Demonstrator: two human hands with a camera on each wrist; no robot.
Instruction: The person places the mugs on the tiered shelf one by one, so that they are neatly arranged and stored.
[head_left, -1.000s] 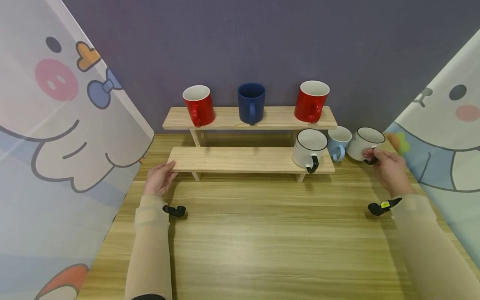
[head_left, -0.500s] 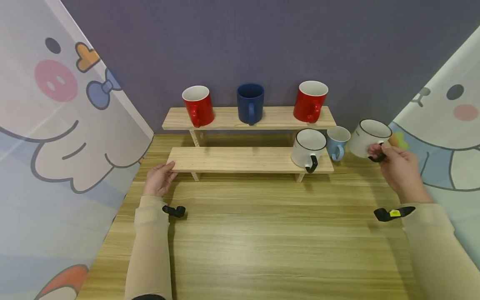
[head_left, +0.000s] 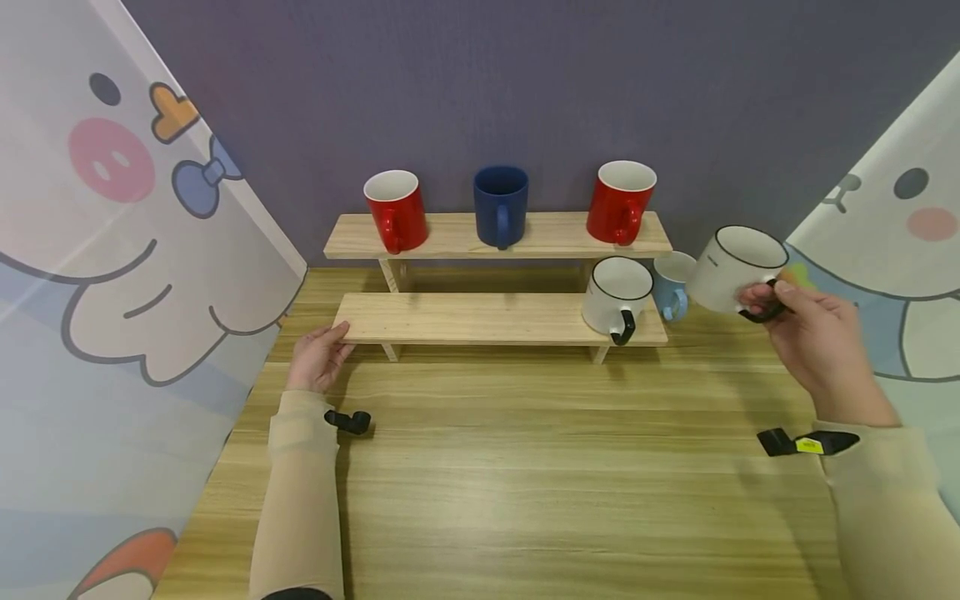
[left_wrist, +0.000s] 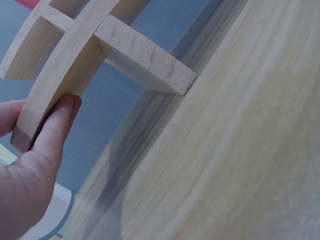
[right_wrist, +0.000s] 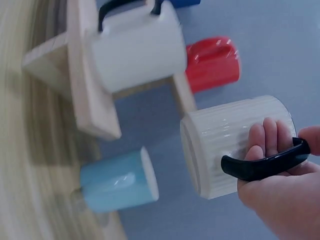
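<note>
My right hand grips the black handle of a white mug with a black rim, holding it in the air, slightly tilted, right of the shelf. In the right wrist view the fingers pass through the handle. My left hand pinches the left end of the lower board of a two-tier wooden shelf, thumb above and fingers below. Another white mug with a black handle stands at the right end of that board. A light blue mug stands on the table, partly hidden behind the shelf and mugs.
On the upper board stand a red mug, a dark blue mug and a second red mug. A grey wall rises behind the shelf. Cartoon-printed panels flank the wooden table on both sides.
My right hand has lifted the white mug off the table, moving it up and slightly right. My left hand stays on the shelf end.
</note>
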